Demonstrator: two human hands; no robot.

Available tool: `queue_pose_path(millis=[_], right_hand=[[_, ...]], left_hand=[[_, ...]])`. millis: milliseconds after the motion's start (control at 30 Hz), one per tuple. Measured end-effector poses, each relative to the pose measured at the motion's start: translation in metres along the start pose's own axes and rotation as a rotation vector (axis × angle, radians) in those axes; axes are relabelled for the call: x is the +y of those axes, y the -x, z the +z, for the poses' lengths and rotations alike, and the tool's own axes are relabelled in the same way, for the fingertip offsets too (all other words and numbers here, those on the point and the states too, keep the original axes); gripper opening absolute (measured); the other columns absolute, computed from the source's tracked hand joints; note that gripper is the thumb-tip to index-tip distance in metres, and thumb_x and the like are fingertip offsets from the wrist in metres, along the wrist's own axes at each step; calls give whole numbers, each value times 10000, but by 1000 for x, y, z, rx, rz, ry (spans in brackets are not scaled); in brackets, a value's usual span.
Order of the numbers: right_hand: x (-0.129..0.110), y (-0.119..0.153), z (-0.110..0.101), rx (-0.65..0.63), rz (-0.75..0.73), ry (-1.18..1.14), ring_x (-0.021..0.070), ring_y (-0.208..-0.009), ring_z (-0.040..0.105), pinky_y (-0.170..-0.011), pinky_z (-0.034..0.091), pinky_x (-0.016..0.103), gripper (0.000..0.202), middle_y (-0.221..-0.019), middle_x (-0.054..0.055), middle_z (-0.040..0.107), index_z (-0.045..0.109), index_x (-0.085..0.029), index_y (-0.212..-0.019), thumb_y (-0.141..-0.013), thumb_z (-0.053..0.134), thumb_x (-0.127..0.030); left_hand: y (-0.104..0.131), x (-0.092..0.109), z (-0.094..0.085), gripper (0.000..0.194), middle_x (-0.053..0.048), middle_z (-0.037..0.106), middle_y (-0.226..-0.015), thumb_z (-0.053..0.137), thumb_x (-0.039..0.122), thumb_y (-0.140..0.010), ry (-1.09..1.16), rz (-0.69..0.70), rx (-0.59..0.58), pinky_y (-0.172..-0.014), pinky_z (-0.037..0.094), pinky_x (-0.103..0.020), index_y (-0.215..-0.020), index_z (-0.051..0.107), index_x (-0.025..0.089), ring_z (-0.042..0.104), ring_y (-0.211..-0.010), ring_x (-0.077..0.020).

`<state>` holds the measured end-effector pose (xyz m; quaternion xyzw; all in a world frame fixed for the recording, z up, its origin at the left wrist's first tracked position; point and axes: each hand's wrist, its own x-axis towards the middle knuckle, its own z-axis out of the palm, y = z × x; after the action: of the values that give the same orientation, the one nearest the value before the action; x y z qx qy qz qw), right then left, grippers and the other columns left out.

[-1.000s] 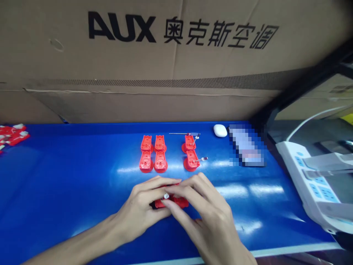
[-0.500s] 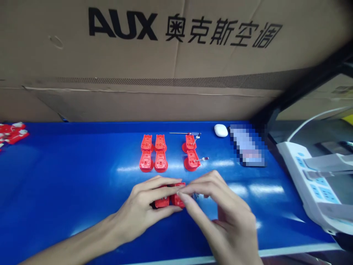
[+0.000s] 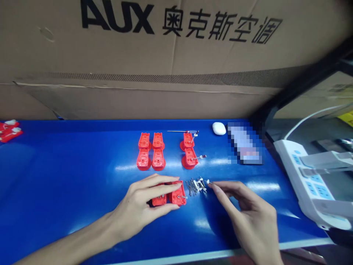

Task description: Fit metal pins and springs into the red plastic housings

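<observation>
My left hand (image 3: 140, 198) is closed around two red plastic housings side by side on the blue table. The right one of these housings (image 3: 178, 192) has a small metal pin (image 3: 184, 197) sticking out of its lower part; my fingers partly cover the left one (image 3: 159, 200). To the right lies a small pile of metal pins (image 3: 193, 187), several with white ends. At the pile's right edge my right hand (image 3: 248, 209) pinches a small white-ended pin (image 3: 208, 182) between thumb and forefinger.
Several more red housings (image 3: 143, 158) stand farther back; two at the right (image 3: 189, 159) have white-ended pins jutting out. Behind them lie a screwdriver (image 3: 179, 131), a white case (image 3: 219, 128) and a blurred phone-like slab (image 3: 245, 143). A power strip (image 3: 309, 184) sits right; a large carton (image 3: 138, 55) stands behind.
My right hand has moved right, from the right housing to the pin pile, uncovering both the pile and a pin in that housing. My left hand stays on the housings. The view has shifted slightly.
</observation>
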<state>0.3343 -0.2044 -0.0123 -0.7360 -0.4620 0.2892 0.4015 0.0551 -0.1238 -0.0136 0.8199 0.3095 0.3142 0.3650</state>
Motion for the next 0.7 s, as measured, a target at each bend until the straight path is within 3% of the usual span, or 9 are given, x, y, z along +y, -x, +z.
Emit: queue_pose_path(millis=[167, 333, 533, 700], right_hand=[[2, -2, 1, -11, -43, -27, 243, -938, 752, -873, 574, 359, 330, -1033, 50, 835, 852, -259, -1045, -957, 790, -572], [6, -5, -1, 16, 31, -32, 269, -975, 784, -815, 589, 346, 381, -1055, 49, 853, 867, -269, -1049, -899, 831, -617], [18, -15, -7, -98, 27, 59, 276, -979, 782, -805, 579, 348, 424, -1065, 39, 858, 863, -285, -1050, -909, 790, -678], [23, -23, -11, -107, 6, 81, 275, -1010, 768, -872, 575, 362, 437, -1067, 44, 843, 848, -277, -1086, -928, 774, -678]], left_hand=[[0, 1, 0, 514, -73, 768, -1453, 855, 220, -978, 9, 9, 2, -1080, 668, -409, -1469, 738, 315, 790, -1227, -247], [0, 0, 0, 509, -80, 771, -1447, 858, 230, -975, -1, 5, 6, -1065, 677, -425, -1464, 744, 318, 791, -1219, -260], [0, 0, 1, 514, -80, 774, -1439, 863, 225, -969, 6, 19, 15, -1072, 673, -409, -1461, 746, 315, 789, -1227, -253], [1, -1, 1, 516, -71, 776, -1437, 873, 218, -957, 10, 11, 27, -1078, 674, -391, -1450, 756, 318, 792, -1231, -249]])
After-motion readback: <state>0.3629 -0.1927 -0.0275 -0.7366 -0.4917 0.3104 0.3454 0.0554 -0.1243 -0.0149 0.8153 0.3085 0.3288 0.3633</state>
